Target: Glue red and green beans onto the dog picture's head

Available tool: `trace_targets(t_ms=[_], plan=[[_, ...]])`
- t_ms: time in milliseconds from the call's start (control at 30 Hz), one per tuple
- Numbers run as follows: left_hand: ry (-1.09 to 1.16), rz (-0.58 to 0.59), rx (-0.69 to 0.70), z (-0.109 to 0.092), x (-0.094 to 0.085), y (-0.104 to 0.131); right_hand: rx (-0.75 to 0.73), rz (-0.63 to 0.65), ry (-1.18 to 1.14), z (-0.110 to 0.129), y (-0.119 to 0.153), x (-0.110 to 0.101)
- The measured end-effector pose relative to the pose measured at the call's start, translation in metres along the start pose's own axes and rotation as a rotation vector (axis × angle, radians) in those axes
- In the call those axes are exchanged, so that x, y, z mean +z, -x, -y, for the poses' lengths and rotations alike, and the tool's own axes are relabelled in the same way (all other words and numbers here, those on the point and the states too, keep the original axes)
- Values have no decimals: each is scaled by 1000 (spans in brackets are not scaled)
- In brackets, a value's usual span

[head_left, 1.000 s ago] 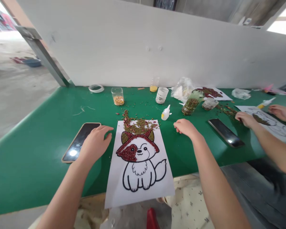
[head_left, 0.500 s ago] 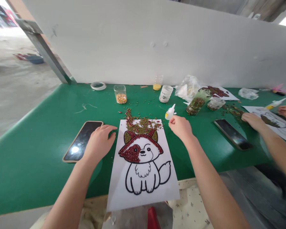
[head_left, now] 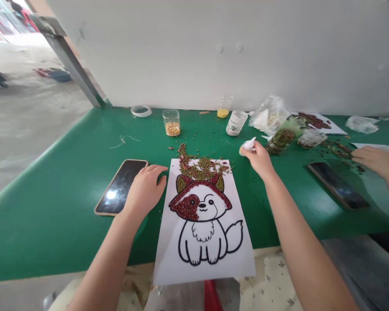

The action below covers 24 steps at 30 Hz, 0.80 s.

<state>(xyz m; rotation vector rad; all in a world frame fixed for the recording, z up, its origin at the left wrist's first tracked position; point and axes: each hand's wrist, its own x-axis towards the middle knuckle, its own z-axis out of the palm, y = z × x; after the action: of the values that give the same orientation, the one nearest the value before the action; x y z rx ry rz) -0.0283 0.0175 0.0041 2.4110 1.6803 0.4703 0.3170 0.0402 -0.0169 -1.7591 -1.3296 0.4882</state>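
My right hand (head_left: 258,159) is closed around a small white glue bottle (head_left: 248,145), held tilted just off the paper's upper right. My left hand (head_left: 148,186) rests with fingers apart between a phone (head_left: 123,183) and the paper's left edge, holding nothing. On the paper (head_left: 168,259) is a black outline drawing of a fox-like animal (head_left: 202,237). Dark red beans (head_left: 185,208) cover its forehead band and one side of its face. Green beans fill the ears. A loose pile of green and red beans (head_left: 202,168) lies along the paper's top edge.
Behind the paper stand a cup of corn kernels (head_left: 172,125), a clear cup (head_left: 236,123), a tape roll (head_left: 141,111) and a plastic bag (head_left: 270,114). A bottle of green beans (head_left: 283,136) leans at right, near another phone (head_left: 337,185) and another person's hand (head_left: 376,160).
My right hand has taken hold of the glue bottle, which stood on the table before, and tipped it. My left hand stays beside the paper. The view has shifted slightly.
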Motion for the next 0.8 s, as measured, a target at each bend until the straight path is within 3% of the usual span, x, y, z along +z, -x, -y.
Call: trace_targets(t_ms=[133,267,367,467,633,800], plan=[[-13,-9,-50,-2,0,2,-57,119,-157,27,13,7],[55,-55,-52,-3,0,4,-258,288,90,71,43,21],[176,-135,2,-8,-5,6,-352,295,281,92,65,32],[265,-179,95,-18,-10,8,-491,252,352,101,80,38],[373,-126,331,-40,-8,14,-645,252,337,108,95,37],[397,-150,336,-46,-2,17,-674,316,274,121,103,37]])
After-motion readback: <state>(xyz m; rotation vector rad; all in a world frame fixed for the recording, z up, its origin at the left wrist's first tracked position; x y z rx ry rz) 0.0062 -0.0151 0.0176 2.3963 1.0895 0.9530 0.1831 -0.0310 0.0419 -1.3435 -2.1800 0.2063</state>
